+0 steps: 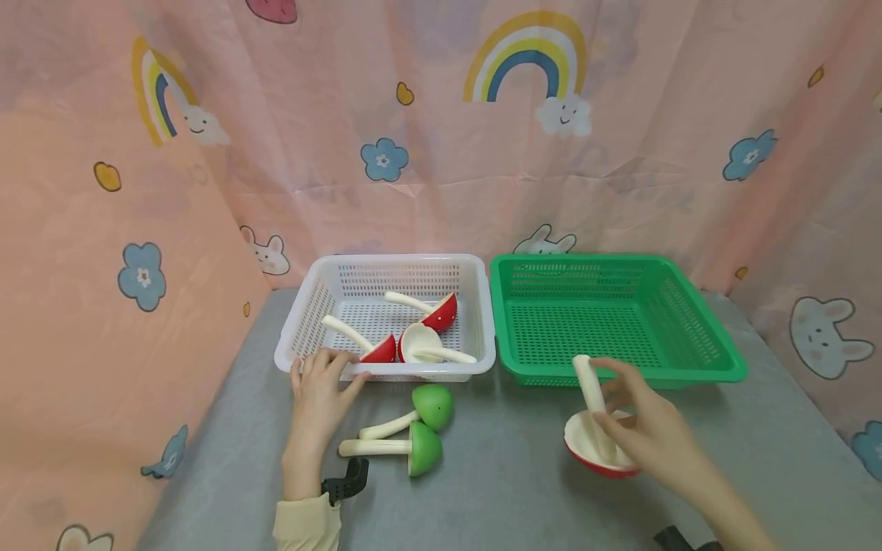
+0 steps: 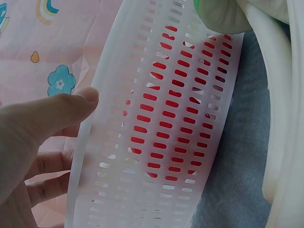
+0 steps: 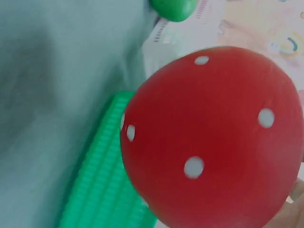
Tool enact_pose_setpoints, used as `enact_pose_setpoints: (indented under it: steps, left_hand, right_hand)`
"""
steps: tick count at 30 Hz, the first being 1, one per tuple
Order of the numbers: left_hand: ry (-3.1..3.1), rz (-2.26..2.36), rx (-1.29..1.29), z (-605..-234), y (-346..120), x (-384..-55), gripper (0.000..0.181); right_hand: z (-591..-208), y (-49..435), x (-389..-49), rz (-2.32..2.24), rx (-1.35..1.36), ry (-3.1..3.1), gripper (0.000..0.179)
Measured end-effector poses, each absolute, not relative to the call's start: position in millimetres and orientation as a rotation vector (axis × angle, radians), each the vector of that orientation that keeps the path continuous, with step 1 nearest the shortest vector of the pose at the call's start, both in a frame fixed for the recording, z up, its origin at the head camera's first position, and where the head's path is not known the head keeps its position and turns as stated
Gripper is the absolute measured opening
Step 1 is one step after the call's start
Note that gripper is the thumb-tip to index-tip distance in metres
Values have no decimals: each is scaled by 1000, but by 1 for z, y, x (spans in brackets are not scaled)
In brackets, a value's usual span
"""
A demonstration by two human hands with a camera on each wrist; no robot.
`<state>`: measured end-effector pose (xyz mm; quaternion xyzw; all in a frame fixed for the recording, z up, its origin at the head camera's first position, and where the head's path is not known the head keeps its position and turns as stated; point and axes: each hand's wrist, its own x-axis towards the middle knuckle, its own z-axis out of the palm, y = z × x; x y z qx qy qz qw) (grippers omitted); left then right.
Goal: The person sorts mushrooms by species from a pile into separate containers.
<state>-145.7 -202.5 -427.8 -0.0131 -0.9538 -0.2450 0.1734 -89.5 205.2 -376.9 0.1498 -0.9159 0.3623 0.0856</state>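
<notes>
My right hand (image 1: pixel 644 425) grips a red mushroom-shaped ladle (image 1: pixel 589 386) by its cream handle, with the bowl hanging downward in front of the green basket. White dots cover the round red underside of that ladle (image 3: pixel 213 142), which fills much of the right wrist view. At the left, my left hand (image 1: pixel 320 398) holds the front rim of the white basket (image 2: pixel 85 142), thumb on the near side and fingers behind the rim. Inside the white basket lie three more red ladles (image 1: pixel 441 314). Two green mushroom-shaped ladles (image 1: pixel 425 449) lie on the table beside my left wrist.
The green basket (image 1: pixel 710 375) stands to the right of the white one, with its slotted floor bare. Both baskets sit at the back of a grey-covered table (image 1: pixel 496 490). A pink patterned curtain (image 1: pixel 441 214) hangs behind and along the sides.
</notes>
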Motion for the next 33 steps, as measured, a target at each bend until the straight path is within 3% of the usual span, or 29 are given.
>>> enact_pose_setpoints:
  steps: [8,33]
  left_hand:
    - [-2728,-722,-13,-421,-200,-145,28]
    - [-2722,-725,-23,-423,-202,-144,27]
  right_hand:
    - [-364,178,-104,1161,439,-2744,66]
    - [-335,103,-176,1513,759,-2614,64]
